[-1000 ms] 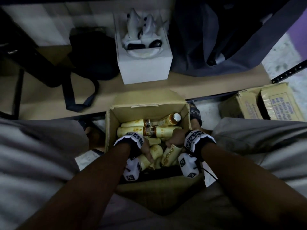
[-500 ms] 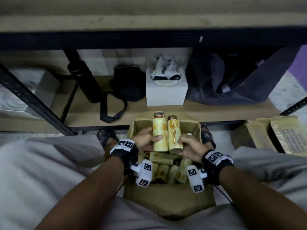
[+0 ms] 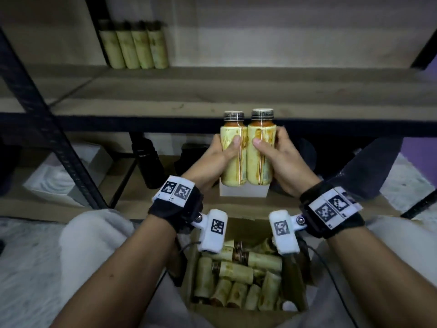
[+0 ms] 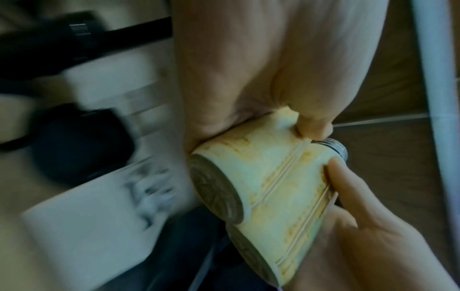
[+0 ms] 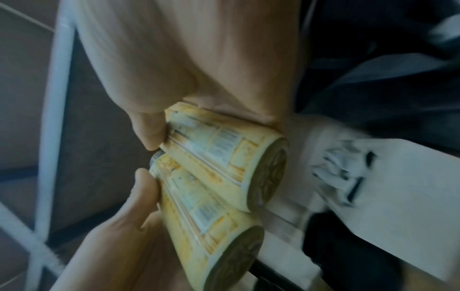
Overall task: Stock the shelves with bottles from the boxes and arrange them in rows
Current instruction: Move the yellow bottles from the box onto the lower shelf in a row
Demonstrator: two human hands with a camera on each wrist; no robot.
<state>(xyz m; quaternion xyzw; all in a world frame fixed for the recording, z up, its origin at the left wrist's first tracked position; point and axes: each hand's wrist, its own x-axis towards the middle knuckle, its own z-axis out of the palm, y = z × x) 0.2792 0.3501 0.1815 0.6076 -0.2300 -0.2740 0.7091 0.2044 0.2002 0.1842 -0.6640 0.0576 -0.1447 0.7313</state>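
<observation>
Two yellow-labelled bottles with dark caps stand upright, pressed side by side in the air at the front edge of the wooden shelf (image 3: 212,95). My left hand (image 3: 222,152) grips the left bottle (image 3: 233,162), and my right hand (image 3: 279,155) grips the right bottle (image 3: 260,166). The wrist views show the left bottle (image 4: 248,157) and the right bottle (image 5: 219,149) from below, against each palm. A row of several bottles (image 3: 133,46) stands at the shelf's back left. Below my wrists, the open cardboard box (image 3: 189,280) holds several bottles lying down.
A black upright post (image 3: 47,129) crosses the left side. On the lower shelf are a white box (image 3: 243,191) behind the held bottles, a black flask (image 3: 147,162), a white carton (image 3: 59,176) and a dark bag (image 3: 366,166). My knees flank the cardboard box.
Both hands lifted a bottle each out of the box, brought them together upright and raised them to the upper shelf's edge. The view tilted upward.
</observation>
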